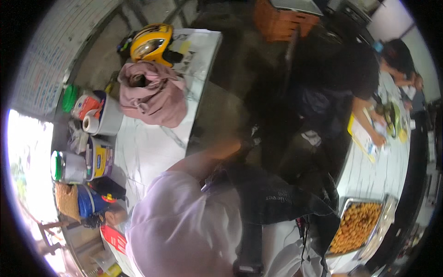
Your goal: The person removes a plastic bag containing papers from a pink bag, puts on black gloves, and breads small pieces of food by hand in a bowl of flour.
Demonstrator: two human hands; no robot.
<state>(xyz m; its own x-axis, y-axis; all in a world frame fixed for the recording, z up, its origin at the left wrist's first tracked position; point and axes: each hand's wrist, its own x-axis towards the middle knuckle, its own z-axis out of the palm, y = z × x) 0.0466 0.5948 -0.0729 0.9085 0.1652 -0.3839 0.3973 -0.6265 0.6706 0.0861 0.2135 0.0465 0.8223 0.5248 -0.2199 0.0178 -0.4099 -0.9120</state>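
My left forearm reaches up from a white sleeve at the bottom middle, beside a dark apron [272, 194] with straps. My left hand [233, 147] is smeared by motion near the edge of the marble-patterned table [152, 147]; its fingers and anything in them cannot be made out. My right hand does not show. On that table lie a pink fabric bag [154, 101], a yellow helmet [150, 44] and papers, with plastic tubs [99, 157] and green-lidded jars [69, 166] along its outer side.
On the right, a person in dark clothing [332, 78] reaches over a second marble counter [364, 171] with papers; another person [397, 60] is behind. A tray of brown round food pieces [355, 226] sits lower right. An orange crate [284, 21] stands at the top.
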